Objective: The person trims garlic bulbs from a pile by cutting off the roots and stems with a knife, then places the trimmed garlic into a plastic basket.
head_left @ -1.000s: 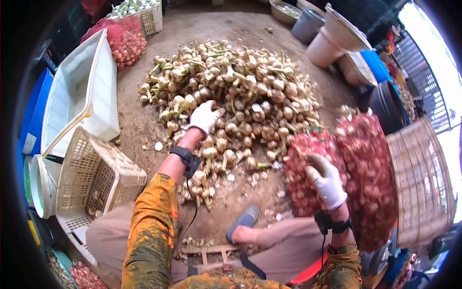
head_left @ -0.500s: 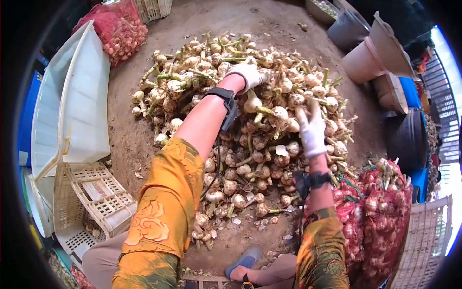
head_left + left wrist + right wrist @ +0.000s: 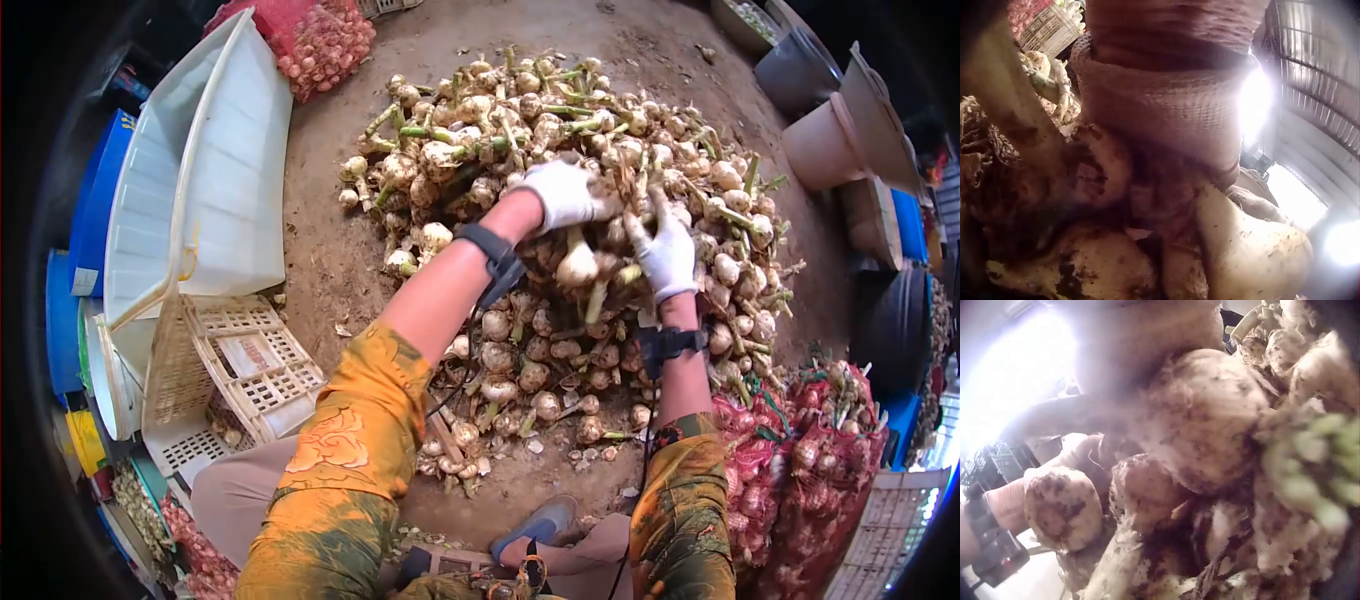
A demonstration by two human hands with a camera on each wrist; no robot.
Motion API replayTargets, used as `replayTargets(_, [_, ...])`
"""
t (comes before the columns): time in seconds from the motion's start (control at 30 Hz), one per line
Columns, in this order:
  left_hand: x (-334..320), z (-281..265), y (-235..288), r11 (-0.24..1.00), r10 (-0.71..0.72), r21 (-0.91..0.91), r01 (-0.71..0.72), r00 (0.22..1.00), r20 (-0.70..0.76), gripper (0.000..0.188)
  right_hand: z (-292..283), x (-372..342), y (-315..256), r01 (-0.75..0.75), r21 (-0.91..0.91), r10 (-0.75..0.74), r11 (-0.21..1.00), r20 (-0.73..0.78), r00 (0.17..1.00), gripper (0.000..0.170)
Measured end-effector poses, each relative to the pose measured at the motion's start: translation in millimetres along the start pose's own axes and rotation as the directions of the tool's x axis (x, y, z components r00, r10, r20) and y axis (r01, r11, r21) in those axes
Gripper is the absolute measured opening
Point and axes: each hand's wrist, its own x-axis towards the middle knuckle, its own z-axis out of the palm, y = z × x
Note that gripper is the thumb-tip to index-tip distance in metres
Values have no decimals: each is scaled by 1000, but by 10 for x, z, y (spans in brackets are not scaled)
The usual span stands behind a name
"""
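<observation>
A broad heap of garlic bulbs with stems and soil on them lies on the dirt floor. In the head view my gloved left hand reaches over the heap and grips garlic bulbs, its fingertips hidden among them. One pale garlic bulb hangs just below that hand. Close by on the right, my gloved right hand holds the other side of the bunch, fingers pointing up and inward. Soiled bulbs crowd under the left palm in the left wrist view. A large bulb fills the middle of the right wrist view.
Left of the heap stand a white tub and a cream plastic crate. Red net sacks of garlic stand at the right, near my right forearm. Buckets line the far right. A shoe rests before the heap.
My right hand has left the red sack and come to the heap beside the left hand. Both hands have gathered bulbs between them, and the head view has shifted.
</observation>
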Motion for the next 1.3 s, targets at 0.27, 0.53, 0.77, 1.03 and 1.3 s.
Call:
replayTargets(0.27, [-1163,607,-30,967,108,248,-59,976,-187,70,64,-934,-375,-119,168,111,979,58,992,73])
replayTargets(0.53, [-1899,489,-268,992,33,-127,-2,968,248,66,10,-1680,-949,-31,128,-23,991,395,918,63])
replayTargets(0.77, [-886,353,-369,966,-228,83,243,960,-163,68,282,-677,45,-79,-7,79,997,93,993,65])
replayTargets(1.03, [-743,740,-512,930,-230,229,287,942,-244,66,765,-252,123,35,-190,47,981,408,912,61])
replayTargets(1.3, [-642,779,-477,933,210,312,-177,975,-73,57,824,-390,257,-141,-135,188,981,465,865,72])
